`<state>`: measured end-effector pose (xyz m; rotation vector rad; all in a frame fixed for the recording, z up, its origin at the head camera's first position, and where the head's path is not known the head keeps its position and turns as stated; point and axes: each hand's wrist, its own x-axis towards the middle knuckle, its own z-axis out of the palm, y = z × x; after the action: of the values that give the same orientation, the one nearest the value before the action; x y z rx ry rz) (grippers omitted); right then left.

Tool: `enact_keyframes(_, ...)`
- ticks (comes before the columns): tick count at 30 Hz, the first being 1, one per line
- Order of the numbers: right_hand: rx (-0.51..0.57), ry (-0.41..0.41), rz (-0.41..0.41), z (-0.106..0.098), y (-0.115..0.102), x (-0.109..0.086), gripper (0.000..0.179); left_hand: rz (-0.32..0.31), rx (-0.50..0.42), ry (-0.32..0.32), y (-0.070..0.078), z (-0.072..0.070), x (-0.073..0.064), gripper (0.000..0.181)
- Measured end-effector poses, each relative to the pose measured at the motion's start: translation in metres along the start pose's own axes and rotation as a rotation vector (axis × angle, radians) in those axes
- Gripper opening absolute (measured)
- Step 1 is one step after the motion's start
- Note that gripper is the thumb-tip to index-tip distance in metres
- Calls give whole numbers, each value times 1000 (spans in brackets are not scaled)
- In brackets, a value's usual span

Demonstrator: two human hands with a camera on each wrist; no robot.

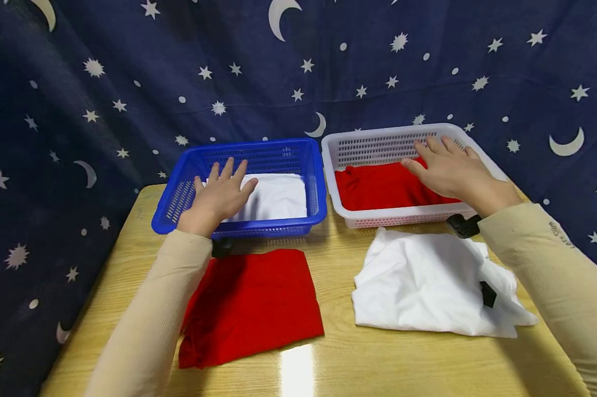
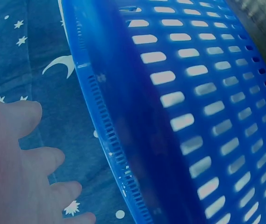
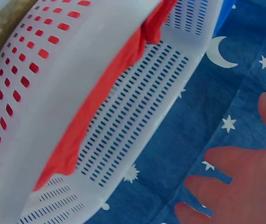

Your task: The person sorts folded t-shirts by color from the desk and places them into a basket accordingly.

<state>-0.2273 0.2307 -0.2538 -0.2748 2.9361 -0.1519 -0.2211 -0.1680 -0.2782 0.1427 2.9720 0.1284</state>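
My left hand (image 1: pixel 221 194), fingers spread and straight, hovers over the left part of a blue plastic basket (image 1: pixel 243 225). Folded white cloth (image 1: pixel 278 196) lies inside that basket, partly hidden by the hand. Over the right side of a white plastic basket (image 1: pixel 335 182) my right hand (image 1: pixel 452 170) is held with its fingers apart, gripping nothing. Red cloth (image 1: pixel 377 184) lies in the white basket. Both wrist views show the fingers away from the basket walls: the left fingers (image 2: pixel 44 161) beside the blue rim, the right fingers (image 3: pixel 226 161) beside the white one.
A folded red cloth (image 1: pixel 258 303) lies on the wooden table (image 1: pixel 338 364) in front of the blue basket. Before the white basket is a rumpled white cloth (image 1: pixel 422 286) with a dark patch. A dark blue curtain (image 1: pixel 258 66) with moons and stars hangs behind the baskets.
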Motion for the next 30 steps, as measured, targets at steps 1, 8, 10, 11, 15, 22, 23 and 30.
enact_keyframes(1,0,0,2,0,0,0,83,0,-1,2,0,0,0,66)
enact_keyframes(8,18,39,-1,4,-4,-1,80,-9,-27,35,-3,1,-4,68)
enact_keyframes(10,22,70,-14,5,-6,-2,78,-11,-44,69,-5,0,-8,69)
enact_keyframes(11,25,91,-21,6,-8,-3,77,-11,-57,91,-6,-1,-10,69)
enact_keyframes(15,42,175,-39,9,-14,-7,69,4,-120,165,-9,-7,-22,68)
enact_keyframes(22,168,406,-72,19,-28,-14,48,-51,-279,231,-14,-13,-50,55)
enact_keyframes(23,197,440,-82,20,-31,-15,45,-64,-298,238,-15,-13,-55,53)
enact_keyframes(30,414,548,-144,34,-48,-23,37,-88,-413,280,-28,-8,-83,50)
